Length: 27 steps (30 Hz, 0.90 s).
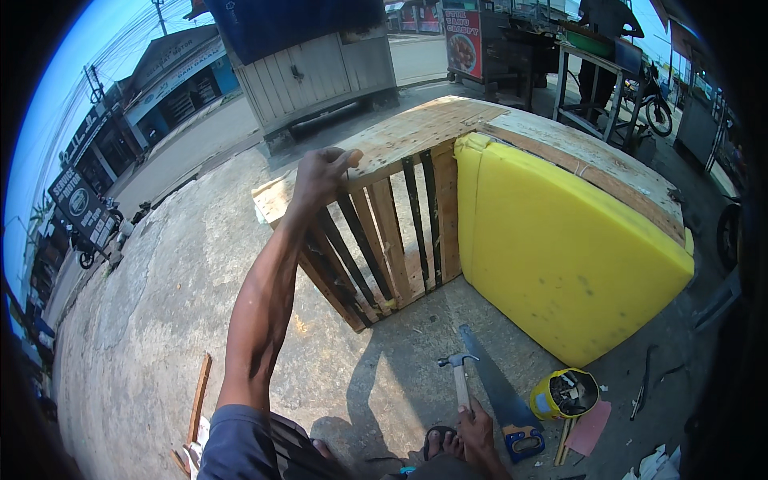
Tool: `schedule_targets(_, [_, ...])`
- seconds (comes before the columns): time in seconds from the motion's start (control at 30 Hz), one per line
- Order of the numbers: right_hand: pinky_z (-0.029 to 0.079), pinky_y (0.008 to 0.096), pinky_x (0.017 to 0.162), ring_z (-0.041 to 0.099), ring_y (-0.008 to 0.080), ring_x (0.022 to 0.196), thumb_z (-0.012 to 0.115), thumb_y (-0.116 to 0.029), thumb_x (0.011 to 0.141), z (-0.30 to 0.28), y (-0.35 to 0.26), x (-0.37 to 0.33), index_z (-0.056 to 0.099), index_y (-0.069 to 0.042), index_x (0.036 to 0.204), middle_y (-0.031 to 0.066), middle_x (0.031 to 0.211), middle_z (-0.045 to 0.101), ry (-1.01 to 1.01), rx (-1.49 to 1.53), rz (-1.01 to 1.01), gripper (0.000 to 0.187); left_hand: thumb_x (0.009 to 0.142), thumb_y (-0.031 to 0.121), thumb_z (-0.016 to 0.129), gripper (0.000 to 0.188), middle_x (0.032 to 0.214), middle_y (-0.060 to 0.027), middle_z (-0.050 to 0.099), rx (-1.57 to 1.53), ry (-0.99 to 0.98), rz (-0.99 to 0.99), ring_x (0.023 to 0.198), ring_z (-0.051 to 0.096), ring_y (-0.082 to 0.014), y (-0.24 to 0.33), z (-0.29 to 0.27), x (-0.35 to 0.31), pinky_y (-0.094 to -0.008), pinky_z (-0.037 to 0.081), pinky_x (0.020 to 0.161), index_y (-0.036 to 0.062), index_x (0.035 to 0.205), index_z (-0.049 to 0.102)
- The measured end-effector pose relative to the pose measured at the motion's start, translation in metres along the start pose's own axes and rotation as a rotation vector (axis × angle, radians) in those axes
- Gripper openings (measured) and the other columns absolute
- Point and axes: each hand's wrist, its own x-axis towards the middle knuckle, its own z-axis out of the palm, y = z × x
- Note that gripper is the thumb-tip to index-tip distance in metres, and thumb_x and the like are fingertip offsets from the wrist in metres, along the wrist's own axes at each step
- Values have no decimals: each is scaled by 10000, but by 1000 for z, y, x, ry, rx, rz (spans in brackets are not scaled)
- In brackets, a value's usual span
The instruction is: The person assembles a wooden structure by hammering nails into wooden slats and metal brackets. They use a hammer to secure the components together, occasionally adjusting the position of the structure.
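Note:
My left hand reaches up and closes over the top edge of a wooden frame built of planks, like a sofa frame tipped on its side. Wooden slats and black straps run across its left section. Against the right section leans a thick yellow foam pad with dark spots. Low down, my right hand is wrapped round the handle of a claw hammer, its head pointing away from me. Just right of the hammer, a handsaw with a blue handle lies on the ground.
A yellow tub holding small dark bits stands below the foam. Beside it are thin wooden sticks and a pink sheet. A wooden strip lies at left on the concrete. Beyond the frame stand a metal-sided stall and another person.

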Motion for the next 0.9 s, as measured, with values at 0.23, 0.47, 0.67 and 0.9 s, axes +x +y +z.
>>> schedule_targets(0.23, [596, 399, 721, 738, 316, 848, 559, -285, 1078, 36, -198, 100, 497, -25, 1515, 201, 1014, 736, 269, 61, -870, 512, 986, 479, 725, 455, 728, 27, 585, -184, 53, 77, 566, 547, -51, -13, -4, -6, -265, 420, 478, 29, 940, 764])
schedule_targets(0.47, [609, 431, 807, 761, 390, 962, 565, -363, 1074, 68, -282, 132, 498, 40, 1493, 291, 1064, 734, 272, 259, -991, 585, 973, 574, 696, 525, 789, 31, 566, -181, 17, 17, 604, 533, -54, -6, -9, -2, -248, 436, 517, 55, 968, 771])
schedule_targets(0.67, [577, 367, 696, 720, 253, 810, 560, -338, 1075, 75, -279, 145, 522, 3, 1495, 182, 885, 715, 197, 281, -926, 542, 975, 517, 723, 503, 805, -7, 593, -205, 49, 88, 555, 538, -73, -13, -10, 4, -265, 412, 428, 15, 976, 765])
schedule_targets(0.9, [429, 238, 458, 511, 51, 537, 555, -316, 1091, 71, -265, 132, 506, -27, 1516, -22, 685, 548, 113, 502, -848, 516, 987, 466, 727, 460, 754, -1, 595, -173, 20, 161, 511, 530, -69, -9, -11, 4, -252, 435, 446, 7, 962, 763])
